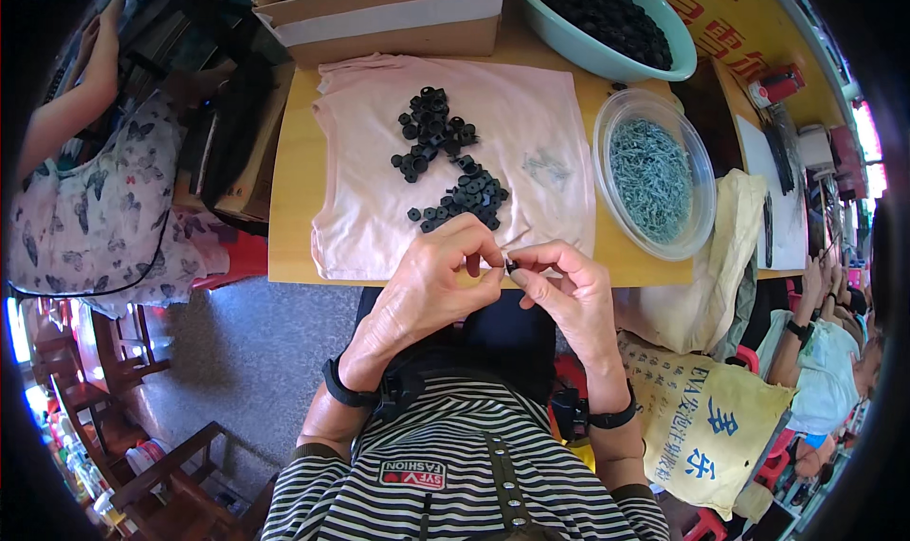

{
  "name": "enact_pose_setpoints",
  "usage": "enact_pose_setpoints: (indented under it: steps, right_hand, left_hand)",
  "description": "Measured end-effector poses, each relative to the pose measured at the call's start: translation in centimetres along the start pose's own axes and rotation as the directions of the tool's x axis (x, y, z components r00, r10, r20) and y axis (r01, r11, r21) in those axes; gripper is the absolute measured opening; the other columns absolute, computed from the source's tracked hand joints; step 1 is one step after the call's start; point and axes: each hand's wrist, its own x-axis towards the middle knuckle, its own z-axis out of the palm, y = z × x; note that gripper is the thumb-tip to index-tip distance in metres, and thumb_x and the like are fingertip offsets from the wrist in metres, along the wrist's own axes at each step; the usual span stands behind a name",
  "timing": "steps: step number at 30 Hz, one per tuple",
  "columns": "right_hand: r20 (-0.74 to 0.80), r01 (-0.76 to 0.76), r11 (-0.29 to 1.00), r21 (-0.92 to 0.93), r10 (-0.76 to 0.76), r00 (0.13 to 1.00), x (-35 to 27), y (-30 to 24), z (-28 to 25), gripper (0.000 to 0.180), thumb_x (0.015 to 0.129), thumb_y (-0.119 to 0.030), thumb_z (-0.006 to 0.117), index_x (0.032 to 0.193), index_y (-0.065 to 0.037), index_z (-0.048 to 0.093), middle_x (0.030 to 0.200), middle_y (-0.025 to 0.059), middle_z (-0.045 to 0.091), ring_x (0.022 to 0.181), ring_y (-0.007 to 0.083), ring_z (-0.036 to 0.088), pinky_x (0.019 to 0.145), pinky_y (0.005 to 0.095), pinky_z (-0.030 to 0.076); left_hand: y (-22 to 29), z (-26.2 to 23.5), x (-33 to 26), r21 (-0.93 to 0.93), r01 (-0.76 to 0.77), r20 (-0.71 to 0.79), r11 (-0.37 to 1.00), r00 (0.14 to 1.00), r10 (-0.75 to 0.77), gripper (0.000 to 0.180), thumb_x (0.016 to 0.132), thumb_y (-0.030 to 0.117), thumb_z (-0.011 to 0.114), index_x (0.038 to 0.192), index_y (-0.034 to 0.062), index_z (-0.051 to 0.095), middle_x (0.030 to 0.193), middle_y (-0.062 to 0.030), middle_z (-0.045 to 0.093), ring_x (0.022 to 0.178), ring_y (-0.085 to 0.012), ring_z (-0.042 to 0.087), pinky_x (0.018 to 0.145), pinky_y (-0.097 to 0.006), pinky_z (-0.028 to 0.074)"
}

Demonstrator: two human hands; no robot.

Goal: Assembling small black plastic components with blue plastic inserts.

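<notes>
My left hand (445, 268) and my right hand (571, 290) meet at the near edge of the table, fingertips almost touching. Between the right thumb and forefinger is a small black plastic part (513, 265). The left thumb and fingers are pinched next to it; what they hold, if anything, is too small to make out. Beyond my hands, a pale pink cloth (360, 176) carries a pile of black hexagonal pieces (474, 196) and a looser cluster of black cup-like pieces (431, 129). Several silvery screws (547, 167) lie on the cloth's right side.
A round plastic tub (606, 186) of screws stands at the right. Behind are a mint-green basin (592, 60) of black pieces and a cardboard box (384, 29). A printed yellow sack (706, 437) sits at lower right. Other people sit at the left and right.
</notes>
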Motion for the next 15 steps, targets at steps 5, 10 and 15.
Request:
enact_pose_setpoints:
  steps: [5, 10, 15]
  right_hand:
    - [0.018, -0.031, 0.995, 0.091, 0.030, 0.999, 0.8, 0.0, -0.2, 0.020, 0.086, -0.006, 0.064, 0.105, 0.002, 0.063, 0.091, 0.0050, 0.064, 0.072, 0.0080, 0.058, 0.063, 0.0207, 0.050]
    - [-0.003, -0.162, 0.932, 0.325, 0.172, 0.985, 1.8, 0.8, -1.7, 0.021, 0.087, -0.009, 0.064, 0.106, 0.000, 0.062, 0.087, 0.0052, 0.064, 0.071, 0.0081, 0.058, 0.059, 0.0210, 0.051]
    - [0.068, -0.232, 0.745, 0.626, 0.244, 0.967, 2.4, 1.1, -3.0, 0.021, 0.088, -0.010, 0.063, 0.106, 0.001, 0.061, 0.086, 0.0059, 0.063, 0.070, 0.0072, 0.057, 0.052, 0.0197, 0.050]
  left_hand:
    - [-0.5, -0.6, 0.6, -0.029, 0.035, 0.010, 0.999, 0.999, -0.034, 0.010, 0.077, 0.005, 0.066, 0.085, 0.0000, 0.062, 0.080, -0.0049, 0.057, 0.065, -0.0107, 0.054, 0.054, -0.025, 0.041]
    - [-0.9, -2.2, 2.4, 0.082, 0.009, -0.082, 0.997, 0.997, -0.002, 0.016, 0.082, 0.007, 0.066, 0.097, 0.0007, 0.065, 0.082, -0.0069, 0.059, 0.066, -0.0139, 0.057, 0.056, -0.025, 0.043]
    - [-2.3, -2.8, 4.9, 0.359, 0.034, -0.200, 0.933, 0.979, 0.041, 0.021, 0.084, 0.005, 0.061, 0.105, 0.0042, 0.064, 0.084, -0.0126, 0.059, 0.073, -0.0285, 0.061, 0.064, -0.034, 0.048]
